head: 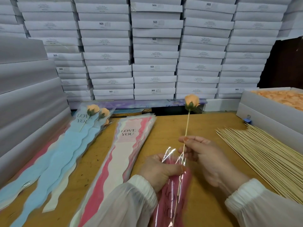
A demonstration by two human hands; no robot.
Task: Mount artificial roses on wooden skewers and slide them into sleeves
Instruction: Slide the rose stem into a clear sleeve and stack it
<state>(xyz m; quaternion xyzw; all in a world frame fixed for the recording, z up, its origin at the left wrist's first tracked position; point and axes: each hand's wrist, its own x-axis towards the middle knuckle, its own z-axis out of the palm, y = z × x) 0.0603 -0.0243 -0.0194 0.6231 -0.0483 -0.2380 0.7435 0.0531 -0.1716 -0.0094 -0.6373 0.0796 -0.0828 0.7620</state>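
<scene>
An orange artificial rose sits on top of a thin wooden skewer. My right hand pinches the skewer about halfway down. The skewer's lower part runs inside a pink and clear sleeve, which my left hand grips at its open mouth. The rose head stands well above the sleeve. Left of the hands lies a stack of flat "LOVE YOU" sleeves. Further left, sleeved roses lie in a pile.
A spread of loose wooden skewers covers the wooden table at right. Behind them stands a white box with orange rose heads. White cartons are stacked along the back and left.
</scene>
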